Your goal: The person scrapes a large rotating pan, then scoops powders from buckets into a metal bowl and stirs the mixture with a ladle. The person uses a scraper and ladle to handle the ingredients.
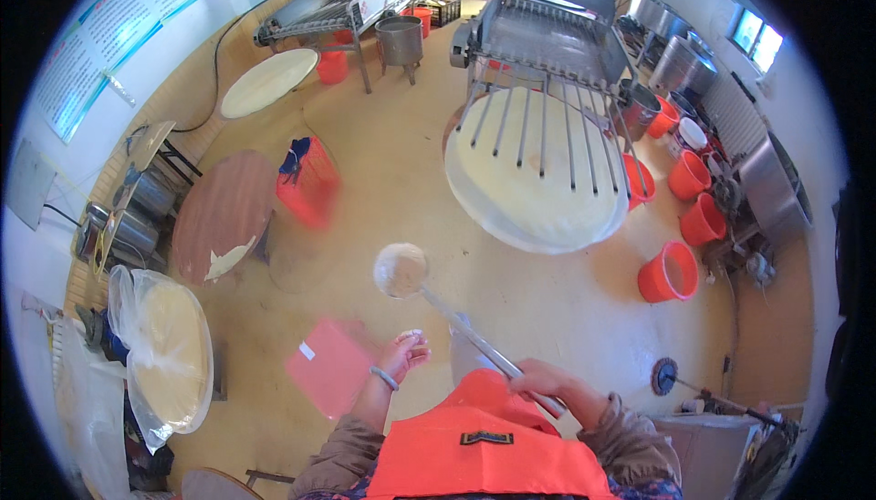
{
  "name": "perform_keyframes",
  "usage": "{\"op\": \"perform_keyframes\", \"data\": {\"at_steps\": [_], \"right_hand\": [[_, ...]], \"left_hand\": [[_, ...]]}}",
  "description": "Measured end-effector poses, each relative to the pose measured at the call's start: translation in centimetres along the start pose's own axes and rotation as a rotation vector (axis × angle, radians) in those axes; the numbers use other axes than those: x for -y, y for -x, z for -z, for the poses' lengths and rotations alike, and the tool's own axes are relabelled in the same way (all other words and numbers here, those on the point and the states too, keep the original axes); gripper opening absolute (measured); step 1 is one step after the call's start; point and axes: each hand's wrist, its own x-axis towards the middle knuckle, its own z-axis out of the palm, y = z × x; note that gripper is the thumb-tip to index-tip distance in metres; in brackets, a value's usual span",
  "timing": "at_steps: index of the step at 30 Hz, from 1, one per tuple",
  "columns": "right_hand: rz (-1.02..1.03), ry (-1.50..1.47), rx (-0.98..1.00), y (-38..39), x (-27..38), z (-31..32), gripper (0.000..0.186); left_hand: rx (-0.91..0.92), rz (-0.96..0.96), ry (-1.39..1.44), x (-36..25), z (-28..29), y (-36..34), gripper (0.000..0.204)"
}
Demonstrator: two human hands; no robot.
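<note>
My right hand [543,381] is closed round the metal handle of a long ladle [467,331]. The ladle reaches forward and left over the floor, and its round bowl is coated with pale, batter-like stuff. Left of the handle, my left hand [408,354] is held out with loosely bent fingers and nothing in it; white residue marks the fingertips, and a pale bracelet circles the wrist. Ahead, a wide, thin, pale round sheet [534,176] lies under the metal rods of a machine [557,30].
Several red buckets [668,272] stand along the right. To the left are a brown round table [224,213] with a torn pale scrap, a red stool [307,185], and plastic-wrapped pale sheets [169,359]. A pink square surface [333,368] lies low beside my left arm.
</note>
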Motion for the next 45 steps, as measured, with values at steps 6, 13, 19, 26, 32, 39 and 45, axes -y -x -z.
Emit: {"op": "perform_keyframes", "data": {"at_steps": [6,13,19,26,32,39,45], "right_hand": [[0.076,0.053,0.098,-16.0,12.3,9.7,0.018],[0.042,-0.227,0.168,-29.8,24.8,18.3,0.018],[0.041,-0.441,0.056,-42.1,33.7,25.2,0.014],[0.091,-0.621,-0.137,-54.9,47.6,35.3,0.014],[0.054,-0.590,-0.293,-64.1,57.3,46.6,0.013],[0.082,-0.576,-0.304,-77.7,66.3,64.5,0.012],[0.086,-0.702,-0.230,-87.3,75.4,80.0,0.013]], "left_hand": [[-0.338,-0.069,0.044,-11.8,1.8,-7.6,0.019],[-0.544,-0.176,0.154,-24.8,5.3,-12.9,0.015],[-0.570,-0.134,0.232,-36.8,11.0,-23.9,0.015],[-0.392,-0.109,0.018,-58.4,10.7,-41.0,0.020],[-0.155,-0.024,-0.286,-73.7,4.5,-57.9,0.027],[0.037,-0.004,-0.281,-88.5,-7.1,-79.7,0.027],[0.172,-0.024,-0.064,-101.0,-15.6,-96.1,0.019]]}}
